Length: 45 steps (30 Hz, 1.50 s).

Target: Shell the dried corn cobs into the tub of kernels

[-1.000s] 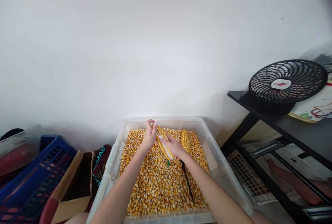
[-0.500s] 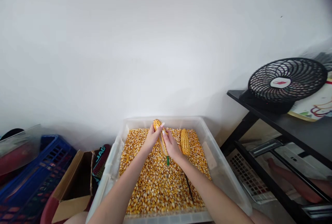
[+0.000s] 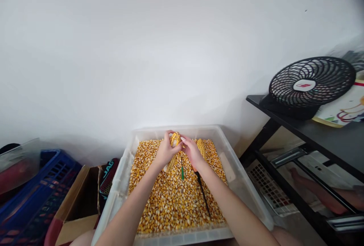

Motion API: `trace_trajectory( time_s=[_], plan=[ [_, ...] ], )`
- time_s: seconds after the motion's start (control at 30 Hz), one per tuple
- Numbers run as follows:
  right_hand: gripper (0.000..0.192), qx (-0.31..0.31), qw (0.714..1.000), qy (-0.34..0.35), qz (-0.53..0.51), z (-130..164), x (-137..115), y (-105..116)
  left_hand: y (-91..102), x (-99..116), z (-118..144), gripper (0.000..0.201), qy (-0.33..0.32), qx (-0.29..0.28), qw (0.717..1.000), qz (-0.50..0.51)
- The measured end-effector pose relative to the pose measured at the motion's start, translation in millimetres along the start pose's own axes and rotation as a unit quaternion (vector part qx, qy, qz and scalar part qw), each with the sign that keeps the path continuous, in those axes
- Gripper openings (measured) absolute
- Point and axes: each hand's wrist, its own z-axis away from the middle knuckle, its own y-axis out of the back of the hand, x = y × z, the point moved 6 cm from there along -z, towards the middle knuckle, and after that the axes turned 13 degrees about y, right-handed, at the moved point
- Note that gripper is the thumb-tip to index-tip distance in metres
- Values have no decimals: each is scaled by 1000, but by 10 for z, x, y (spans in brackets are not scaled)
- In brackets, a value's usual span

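A yellow corn cob (image 3: 175, 138) is held between my two hands, its round end with a pale centre facing me. My left hand (image 3: 167, 149) wraps its fingers around the left side, thumb beneath. From the right, my right hand (image 3: 192, 151) closes its fingers against the cob. Just below my left hand, a length of corn cob (image 3: 171, 163) shows; whether it is joined to the held piece is hidden. A second whole-looking cob (image 3: 201, 147) lies behind my right hand. Loose corn kernels (image 3: 176, 204) fill the clear plastic bin (image 3: 247, 196) underneath.
A thin green-ended tool (image 3: 182, 172) and a dark rod (image 3: 204, 196) with an orange part lie on the kernels. Left stand a cardboard box (image 3: 76, 215) and a blue crate (image 3: 36, 185). A black fan (image 3: 309, 82) rests on a black shelf (image 3: 284, 124) at right.
The corn cob in my hands has turned from lying lengthwise to showing its round end. My hands have shifted around it. More of the dark rod is visible.
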Motion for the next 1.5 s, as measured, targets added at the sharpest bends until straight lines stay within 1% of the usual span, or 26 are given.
trace_trajectory(
  time_s=[0.1,0.23,0.37,0.5,0.6,0.7,0.8,0.87,1.0,1.23,1.33,1.5],
  plan=[
    [35,-25,999,-26,-16,13,-26,-35,-25,-16,1,42,10,-51,998,22],
    [34,-35,998,-56,-18,13,-73,9,-5,-26,-14,40,18,-115,992,50],
    [34,-68,995,-71,-5,13,-40,57,0,-85,-35,43,10,-140,990,0],
    [29,-103,989,-95,41,14,88,116,-100,-249,-42,46,28,-167,983,-74],
    [25,-99,988,-112,42,14,162,154,-156,-351,-55,46,29,-165,982,-86],
    [23,-75,989,-128,-2,11,188,174,-168,-424,-78,46,36,-159,984,-69],
    [24,-69,988,-133,-39,5,185,179,-149,-466,-92,49,50,-153,985,-53],
    [27,-76,987,-133,-38,3,187,183,-126,-471,-94,50,57,-149,986,-44],
    [31,-100,985,-137,-15,28,230,169,-104,-481,-85,49,88,-158,983,-25],
    [31,-117,983,-140,-13,63,285,128,-127,-493,-61,48,124,-178,976,1],
    [33,-128,981,-144,-17,61,284,142,-137,-499,-56,47,119,-184,976,3],
    [31,-141,981,-134,-3,54,270,174,-126,-489,-60,46,92,-180,978,-45]
  ],
)
